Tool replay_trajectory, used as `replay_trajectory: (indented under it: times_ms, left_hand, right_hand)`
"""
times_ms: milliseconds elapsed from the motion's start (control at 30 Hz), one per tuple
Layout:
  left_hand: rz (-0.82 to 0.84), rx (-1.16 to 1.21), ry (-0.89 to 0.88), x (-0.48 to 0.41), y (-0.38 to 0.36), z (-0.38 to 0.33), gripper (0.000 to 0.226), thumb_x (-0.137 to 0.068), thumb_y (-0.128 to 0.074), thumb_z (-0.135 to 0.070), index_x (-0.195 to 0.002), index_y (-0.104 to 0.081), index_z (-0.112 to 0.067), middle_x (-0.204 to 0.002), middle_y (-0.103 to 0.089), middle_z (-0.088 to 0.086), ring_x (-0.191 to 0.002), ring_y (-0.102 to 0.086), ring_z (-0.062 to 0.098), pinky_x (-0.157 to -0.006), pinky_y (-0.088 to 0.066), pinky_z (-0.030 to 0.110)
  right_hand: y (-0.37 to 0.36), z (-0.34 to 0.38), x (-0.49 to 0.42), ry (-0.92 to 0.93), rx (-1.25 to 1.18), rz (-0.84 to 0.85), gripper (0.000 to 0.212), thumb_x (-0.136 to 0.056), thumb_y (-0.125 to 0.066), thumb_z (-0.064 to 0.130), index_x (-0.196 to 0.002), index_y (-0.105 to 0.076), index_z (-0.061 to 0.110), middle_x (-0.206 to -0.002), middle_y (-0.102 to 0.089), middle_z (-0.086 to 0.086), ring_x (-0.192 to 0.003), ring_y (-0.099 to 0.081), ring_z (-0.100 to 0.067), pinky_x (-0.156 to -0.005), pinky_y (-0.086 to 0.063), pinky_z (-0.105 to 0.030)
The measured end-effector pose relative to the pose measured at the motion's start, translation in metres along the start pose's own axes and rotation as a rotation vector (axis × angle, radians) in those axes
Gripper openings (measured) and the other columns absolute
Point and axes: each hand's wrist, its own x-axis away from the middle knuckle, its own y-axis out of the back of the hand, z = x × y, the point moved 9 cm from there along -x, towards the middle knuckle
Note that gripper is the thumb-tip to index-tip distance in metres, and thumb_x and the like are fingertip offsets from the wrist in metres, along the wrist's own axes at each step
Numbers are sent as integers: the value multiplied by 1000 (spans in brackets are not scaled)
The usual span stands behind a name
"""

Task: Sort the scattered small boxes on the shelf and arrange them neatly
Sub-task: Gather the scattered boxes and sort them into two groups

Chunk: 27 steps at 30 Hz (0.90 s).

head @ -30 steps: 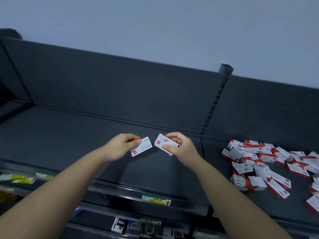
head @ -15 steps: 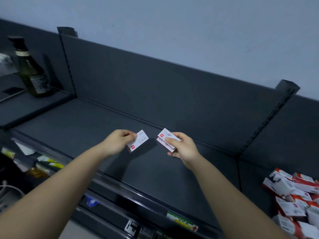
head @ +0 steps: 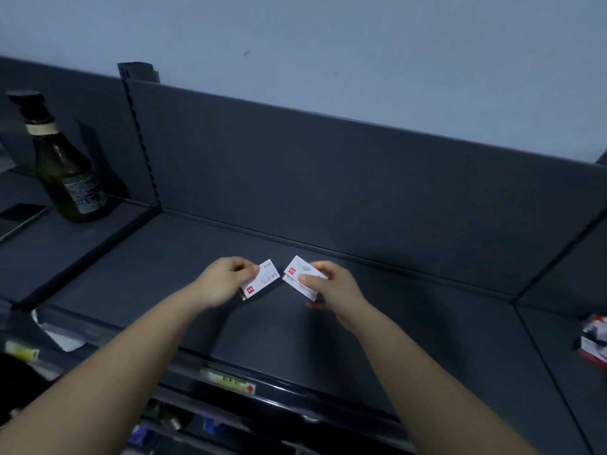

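My left hand (head: 226,280) pinches a small white box with a red logo (head: 262,280) above the dark grey shelf (head: 184,257). My right hand (head: 331,287) grips another small white and red box (head: 297,274), thumb on top. The two boxes are held close together, a small gap between them, over the middle of the shelf board. At the far right edge, a few of the scattered red and white boxes (head: 596,339) lie on the neighbouring shelf section, mostly out of view.
A dark green glass bottle (head: 65,172) stands on the shelf section to the left, beyond a slotted upright (head: 141,142). The shelf's back panel (head: 328,178) rises behind my hands. A price label strip (head: 230,379) runs along the front edge, with goods on lower shelves.
The view has swung left: the pile of boxes has slid almost out of view on the right and the bottle has come in on the left. Both hands still hold their boxes.
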Motion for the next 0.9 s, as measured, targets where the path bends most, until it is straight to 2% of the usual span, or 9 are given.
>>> replay_trajectory:
  times_ms: [133,200,300,400,500,567,633,733,900]
  left_hand:
    - [32,-28,1,-18,20,30,17,-97,-58,-27,-98,-69,-14,-97,-73,7,-80,-64,17,-71,-47,23]
    - [58,-44,-3,-25,21,39,16,-98,-57,-27,-99,-67,-15,-96,-72,7,-79,-63,17,-69,-47,23]
    - [103,-113,-29,-37,18,51,13,-98,-55,-28,-97,-65,-21,-93,-71,4,-84,-64,19,-77,-49,32]
    - [69,-271,-93,-45,15,58,23,-100,-47,-30,-112,-66,-23,-111,-61,1,-110,-54,19,-94,-42,32]
    - [-3,-465,-91,-47,17,59,35,-102,-35,-35,-125,-60,-28,-128,-48,-4,-123,-38,21,-102,-29,35]
    - [-7,-487,-121,-48,17,58,37,-103,-32,-36,-131,-55,-32,-132,-47,-5,-124,-38,21,-102,-27,37]
    - [-8,-461,-177,-47,18,57,36,-102,-35,-41,-133,-52,-35,-130,-49,-7,-123,-40,21,-99,-28,36]
    - [53,-487,-273,-41,14,57,45,-94,-51,-51,-136,-44,-38,-126,-48,-12,-119,-39,16,-97,-27,31]
    - [19,-480,-333,-47,15,61,51,-94,-56,-37,-143,-39,-33,-124,-46,-8,-111,-39,15,-91,-25,27]
  right_hand:
    - [-33,-10,-12,-1,52,-67,21,-84,-75,19,-104,-69,20,-103,-72,-1,-88,-67,-15,-77,-57,-33]
    - [-42,-11,-15,27,134,-97,18,-84,-76,20,-100,-69,25,-100,-71,6,-86,-65,-9,-75,-53,-24]
    - [-55,-13,-19,55,230,-123,21,-86,-75,17,-91,-64,34,-94,-67,16,-80,-61,1,-66,-47,-9]
    - [-62,-17,-25,52,325,-163,20,-87,-72,20,-89,-61,36,-92,-65,19,-81,-61,2,-61,-42,-4]
    - [-63,-22,-31,17,500,-212,16,-90,-64,29,-106,-63,30,-104,-65,11,-95,-59,-6,-74,-46,-13]
    - [-62,-24,-35,7,718,-243,30,-93,-58,37,-121,-63,25,-120,-61,3,-113,-52,-20,-94,-42,-29]
    - [-61,-25,-35,6,765,-239,42,-95,-55,44,-134,-55,27,-131,-54,3,-123,-44,-22,-104,-33,-36]
    - [-68,-28,-32,45,793,-127,55,-92,-61,43,-143,-42,33,-135,-47,10,-125,-35,-16,-107,-26,-36]
    - [-74,-31,-34,124,840,-153,54,-96,-56,16,-146,-39,30,-137,-47,5,-123,-36,-19,-103,-28,-29]
